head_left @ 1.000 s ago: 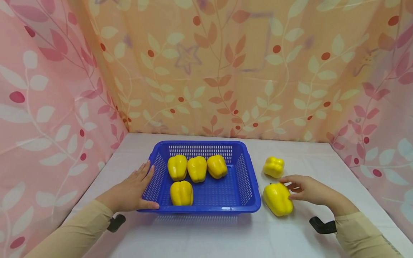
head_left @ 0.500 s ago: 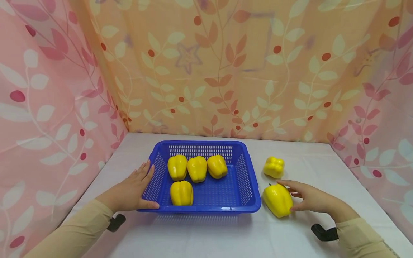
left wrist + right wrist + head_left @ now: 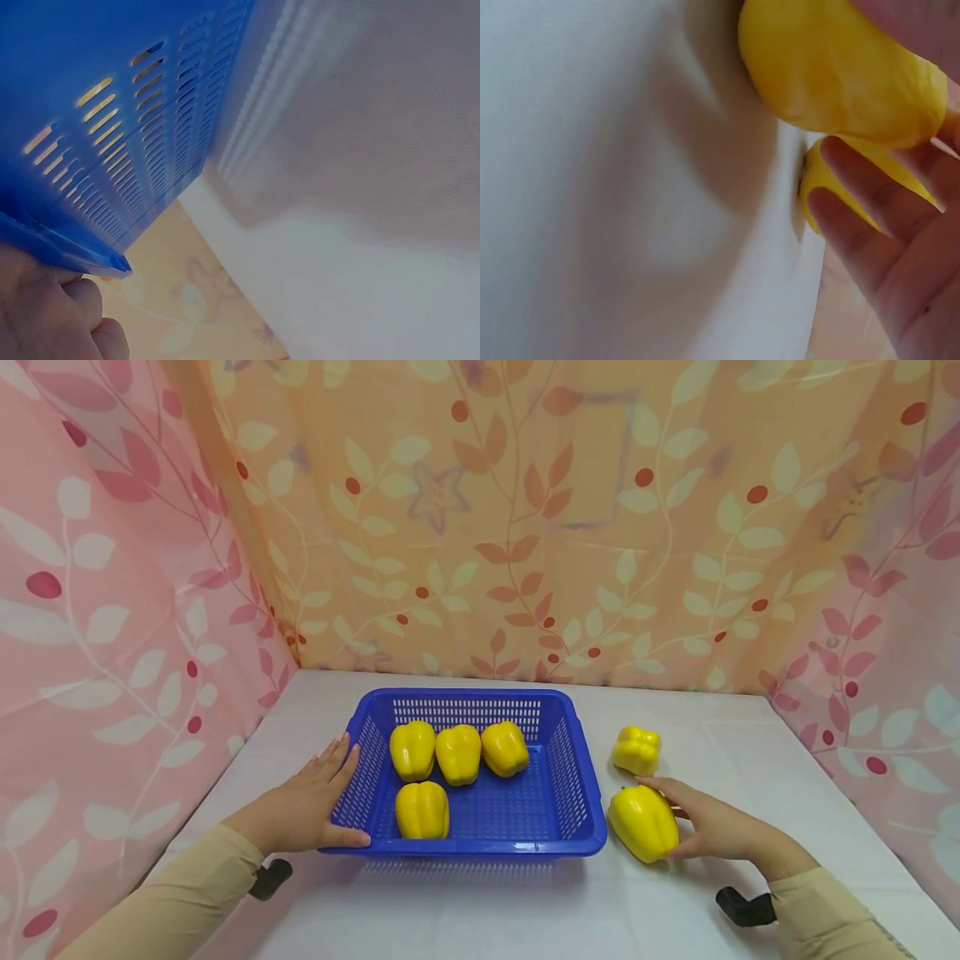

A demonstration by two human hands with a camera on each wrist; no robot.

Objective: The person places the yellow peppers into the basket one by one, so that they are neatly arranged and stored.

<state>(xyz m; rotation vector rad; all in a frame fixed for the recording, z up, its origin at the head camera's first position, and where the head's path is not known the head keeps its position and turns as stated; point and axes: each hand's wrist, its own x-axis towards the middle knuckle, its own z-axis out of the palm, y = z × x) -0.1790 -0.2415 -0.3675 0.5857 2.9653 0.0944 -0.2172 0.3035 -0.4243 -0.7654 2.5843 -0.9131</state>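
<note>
A blue plastic basket holds several yellow bell peppers; one yellow bell pepper stands apart at the front left inside. My left hand rests on the basket's left front corner, fingers spread along the left rim and thumb over the front rim. Right of the basket, my right hand holds a yellow bell pepper lying on its side, thumb near its front end and index finger near the stem end. In the right wrist view its other fingers extend below that pepper.
Behind the held pepper another yellow bell pepper lies on the white tabletop. Leaf-patterned curtains rise at the back and on both sides. Black wrist mounts stick out under the sleeves.
My right hand first drew back slightly toward the front, then moved left and closed in on the near pepper, which has shifted slightly left. My left hand and the basket have stayed put.
</note>
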